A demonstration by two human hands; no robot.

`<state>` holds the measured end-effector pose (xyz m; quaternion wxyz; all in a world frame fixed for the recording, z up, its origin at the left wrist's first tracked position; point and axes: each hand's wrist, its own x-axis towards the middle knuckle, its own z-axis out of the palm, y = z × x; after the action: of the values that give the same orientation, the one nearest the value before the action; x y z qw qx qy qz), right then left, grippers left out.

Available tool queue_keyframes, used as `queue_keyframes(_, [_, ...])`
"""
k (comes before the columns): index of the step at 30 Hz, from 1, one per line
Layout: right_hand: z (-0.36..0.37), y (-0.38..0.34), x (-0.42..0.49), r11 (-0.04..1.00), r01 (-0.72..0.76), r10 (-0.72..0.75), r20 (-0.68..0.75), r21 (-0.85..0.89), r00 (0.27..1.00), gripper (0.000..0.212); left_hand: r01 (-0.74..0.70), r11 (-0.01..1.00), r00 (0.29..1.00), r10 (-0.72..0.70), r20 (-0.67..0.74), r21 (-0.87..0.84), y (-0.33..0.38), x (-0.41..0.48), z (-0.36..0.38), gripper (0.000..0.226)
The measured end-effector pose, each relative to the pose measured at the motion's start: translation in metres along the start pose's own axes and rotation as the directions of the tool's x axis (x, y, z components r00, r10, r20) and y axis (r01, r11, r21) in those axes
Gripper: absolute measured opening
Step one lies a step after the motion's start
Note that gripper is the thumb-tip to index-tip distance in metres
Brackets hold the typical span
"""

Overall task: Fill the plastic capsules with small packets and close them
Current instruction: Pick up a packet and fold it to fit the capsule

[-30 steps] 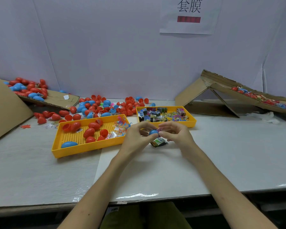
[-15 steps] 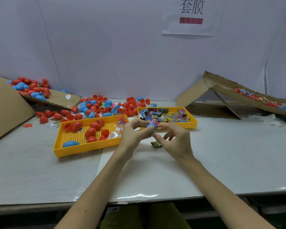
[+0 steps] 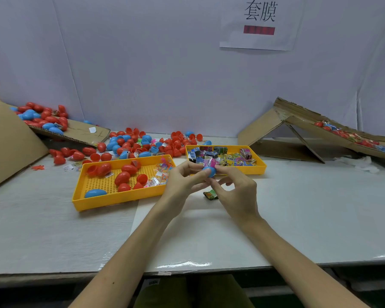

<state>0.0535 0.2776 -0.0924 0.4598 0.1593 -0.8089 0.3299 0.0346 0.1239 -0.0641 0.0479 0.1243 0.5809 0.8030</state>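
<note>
A blue capsule [image 3: 210, 171] is held above the table between both hands, with a pink packet [image 3: 212, 163] sticking out of its top. My left hand [image 3: 182, 181] pinches the capsule from the left with thumb and fingers. My right hand [image 3: 233, 187] pinches it from the right with thumb and forefinger, the other fingers curled below. A green and dark packet [image 3: 210, 194] lies on the table under my hands. The yellow tray [image 3: 260, 168] behind holds several coloured packets.
A yellow perforated tray [image 3: 98, 201] at the left holds red capsules, one blue capsule [image 3: 95, 193] and small clear packets. Loose red and blue capsules [image 3: 140, 144] lie behind it. Cardboard ramps stand at the far left [image 3: 7, 138] and right [image 3: 302, 121].
Both hands have lifted the blue capsule off the table, up in front of the packet tray. The green packet stayed on the table. The pink packet now shows at the capsule's top.
</note>
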Motion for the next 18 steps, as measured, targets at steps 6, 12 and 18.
queue_keyframes(6, [-0.0012,0.0004,0.0005,0.998,0.052,-0.052,-0.007,-0.017,0.999,0.027,0.049,0.999,0.998,-0.049,0.028,-0.017,0.0007,0.0004,-0.0028,0.014])
queue_keyframes(12, [0.0000,0.0009,0.0016,1.000,0.030,-0.030,-0.018,0.000,0.999,0.035,0.126,0.982,0.992,-0.122,0.039,-0.140,0.0019,0.0008,-0.0039,0.018])
queue_keyframes(18, [0.0005,0.0032,0.0016,0.998,0.065,-0.066,-0.034,-0.026,0.997,0.034,0.182,0.963,0.983,-0.173,0.061,-0.197,0.0018,0.0013,-0.0042,0.025])
